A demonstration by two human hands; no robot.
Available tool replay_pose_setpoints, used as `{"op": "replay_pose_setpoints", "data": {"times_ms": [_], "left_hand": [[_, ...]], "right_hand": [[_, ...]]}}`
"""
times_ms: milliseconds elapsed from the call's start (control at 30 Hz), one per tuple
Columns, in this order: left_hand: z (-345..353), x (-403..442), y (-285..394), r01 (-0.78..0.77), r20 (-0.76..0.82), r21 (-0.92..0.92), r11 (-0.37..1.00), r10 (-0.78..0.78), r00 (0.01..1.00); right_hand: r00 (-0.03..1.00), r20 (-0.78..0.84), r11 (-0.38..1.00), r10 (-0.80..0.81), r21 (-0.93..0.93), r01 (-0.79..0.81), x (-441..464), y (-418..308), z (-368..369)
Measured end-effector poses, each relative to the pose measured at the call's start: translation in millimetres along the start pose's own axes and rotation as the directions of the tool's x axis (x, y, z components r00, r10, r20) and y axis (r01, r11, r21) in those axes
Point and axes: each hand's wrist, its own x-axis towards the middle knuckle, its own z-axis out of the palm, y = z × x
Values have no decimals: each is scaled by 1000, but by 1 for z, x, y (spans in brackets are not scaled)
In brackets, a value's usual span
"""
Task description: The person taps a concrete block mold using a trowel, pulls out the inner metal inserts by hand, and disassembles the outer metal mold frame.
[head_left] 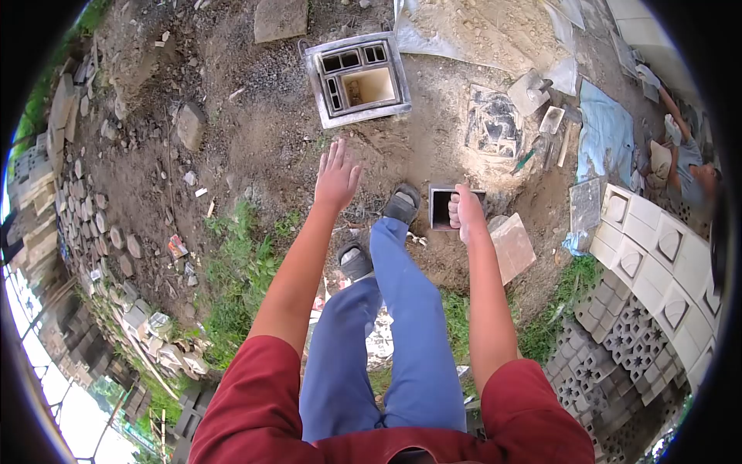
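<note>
Grey metal makes up the square frame [366,117] on the dirt ahead of the person, with small openings along two of its sides and one larger, pale-walled opening. The left hand [337,182] hovers on the near side of this frame, fingers straight and slightly spread, its grip wide and holding nothing. The right hand [467,213] is closed in a narrow grip on the square box [441,210], which has a dark inside and sits nearer the person than the frame and to its right. A flat slab [514,249] lies just beside the box, farther from the frame. The person's sandals [402,206] are between the box and the left hand's side of the ground, also on the near side of the frame. Right of the frame, beyond a patch of pale powder [495,127], are a trowel [552,121], a tool with a green handle [524,161] and a crumpled blue sheet [605,127]. A sand heap [487,31] lies to the frame's far right, while another person [686,158] and rows of cream blocks [649,240] are well apart from it, at the right edge
</note>
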Motion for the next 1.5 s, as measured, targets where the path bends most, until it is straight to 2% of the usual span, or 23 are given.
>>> {"op": "replay_pose_setpoints", "data": {"times_ms": [100,200,233,300,333,400,433,500,667,733,900,967,1000,1033,1100,1133,1167,1233,1300,1333,1400,1433,1500], "left_hand": [[-5,-24,10,3,67,-69,998,1,998],[6,-37,40,102,186,-426,899,-23,982],[9,-38,55,92,186,-424,901,-13,982],[14,-34,86,314,418,-705,636,14,908],[21,-28,100,312,423,-703,640,24,906],[38,-11,124,541,577,-817,200,241,781],[30,-2,142,547,585,-811,207,252,771],[6,21,181,679,674,-732,49,194,713],[58,94,212,699,691,-715,23,177,701],[81,127,222,710,692,-692,-129,162,703],[109,204,253,733,726,-672,-106,104,680],[128,234,253,724,719,-688,-34,97,688],[136,247,253,742,737,-669,-44,82,670],[140,256,259,749,745,-661,-40,85,662],[142,274,271,737,737,-676,30,57,673],[156,280,273,723,722,-691,11,73,688],[163,289,279,727,726,-686,12,77,684],[177,303,289,736,738,-675,-55,-55,673],[186,309,288,741,745,-667,-76,-62,664],[189,314,284,735,740,-672,-92,-71,669],[193,317,276,732,739,-673,-105,-88,667],[191,317,273,714,726,-688,-129,-121,677],[179,311,266,695,712,-702,-153,-165,683]], "right_hand": [[998,67,1000,-4,30,2,-13,11,-8],[993,117,999,-11,41,7,-27,12,-14],[994,112,999,-17,50,11,-32,8,-16],[993,114,998,-18,62,11,-40,0,-20],[991,131,998,-25,62,17,-38,-3,-26],[988,148,996,-34,89,21,-34,-16,-39],[984,171,994,-41,106,22,-29,-21,-46],[984,173,991,-30,133,7,-13,-34,-63],[964,260,975,-53,221,-6,49,-72,-100],[958,283,966,-54,257,-21,77,-83,-117],[966,259,961,1,266,-72,149,-114,-150],[979,-189,989,-78,111,100,180,-121,-143],[973,-184,985,-142,-123,121,201,-116,-157],[973,-190,987,-133,-117,112,221,-112,-164],[932,-247,910,-265,-383,157,251,-113,-171],[889,-291,874,-355,-441,205,254,-121,-167],[889,-296,876,-350,-439,199,277,-110,-172],[920,-275,921,-281,-347,177,316,-100,-176],[943,-273,957,-189,-268,114,334,-97,-189],[912,-171,898,-372,-316,306,380,-67,-208],[990,-134,988,-44,140,63,311,-145,-189],[997,17,979,69,191,-71,321,-141,-207],[991,20,939,131,317,-131,324,-139,-209]]}}
